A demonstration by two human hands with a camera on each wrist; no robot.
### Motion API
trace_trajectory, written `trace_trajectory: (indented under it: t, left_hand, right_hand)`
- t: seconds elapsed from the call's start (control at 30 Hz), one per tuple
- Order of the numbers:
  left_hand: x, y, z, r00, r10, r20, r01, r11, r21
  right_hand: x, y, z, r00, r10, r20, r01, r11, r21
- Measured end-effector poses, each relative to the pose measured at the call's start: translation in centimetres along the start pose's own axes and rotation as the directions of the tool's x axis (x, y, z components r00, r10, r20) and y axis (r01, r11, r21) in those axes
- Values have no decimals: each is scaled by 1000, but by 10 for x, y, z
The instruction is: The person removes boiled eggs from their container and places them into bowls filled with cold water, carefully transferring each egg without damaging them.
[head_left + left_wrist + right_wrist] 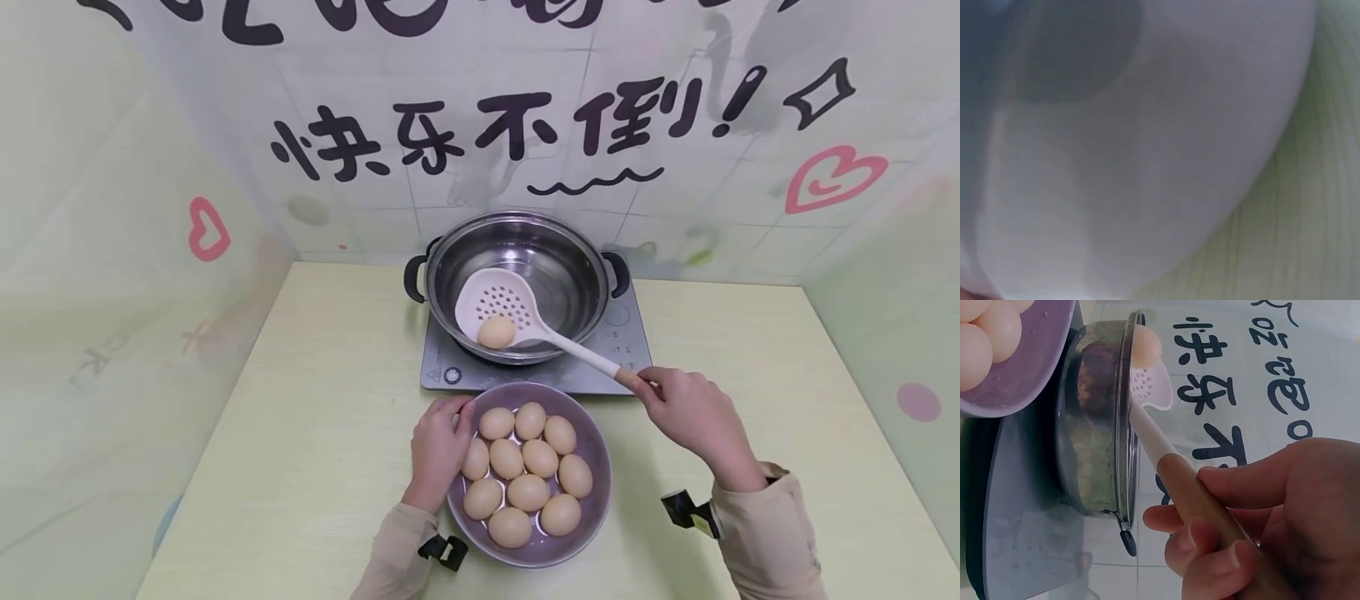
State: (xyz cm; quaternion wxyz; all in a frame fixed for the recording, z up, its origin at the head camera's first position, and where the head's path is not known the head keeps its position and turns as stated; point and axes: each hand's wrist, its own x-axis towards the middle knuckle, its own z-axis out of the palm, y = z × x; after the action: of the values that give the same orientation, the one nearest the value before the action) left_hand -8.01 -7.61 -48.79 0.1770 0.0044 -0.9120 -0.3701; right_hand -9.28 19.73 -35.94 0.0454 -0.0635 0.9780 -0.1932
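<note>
A slotted skimmer [551,333] with a white perforated scoop and wooden grip carries one brown egg [496,332]. My right hand [697,417] holds its handle, fingers wrapped round the wood in the right wrist view. The scoop is over a steel pot [570,275] with black side handles. Below the pot, a purple bowl [602,508] contains several brown eggs [528,492]. My left hand [438,450] grips this bowl at its left rim, thumb near the edge. The left wrist view shows mostly the blurred bowl side [1179,156], with most of the hand hidden.
The pot stands on a grey induction cooktop [442,367] near the back of the pale wooden table [315,433]. Behind it rises a wall sheet [360,225] with large black lettering. Printed panels flank the table on both sides.
</note>
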Motion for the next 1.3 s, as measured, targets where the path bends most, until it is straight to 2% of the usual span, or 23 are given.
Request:
trace_trajectory:
  t: [0.27, 0.47, 0.73, 0.93, 1.13, 1.3]
  left_hand:
    - [-3, -2, 2, 1000, 2, 3, -2, 1000, 0]
    - [-6, -3, 3, 1000, 7, 0, -7, 1000, -5]
    - [-6, -4, 5, 1000, 29, -7, -29, 1000, -5]
    - [-1, -1, 3, 1000, 21, -4, -21, 1000, -1]
    - [0, -1, 2, 1000, 17, 4, -17, 1000, 4]
    - [0, -2, 2, 1000, 18, 4, -18, 1000, 7]
  right_hand:
    - [-6, 9, -5, 995, 54, 89, -57, 998, 39]
    - [-19, 16, -16, 991, 88, 103, -93, 995, 46]
    - [-55, 31, -31, 988, 121, 95, -124, 992, 26]
    - [-91, 49, -29, 986, 140, 93, -143, 989, 27]
    - [-119, 68, -17, 979, 139, 152, -152, 986, 76]
    - [-131, 80, -9, 970, 115, 215, -140, 985, 101]
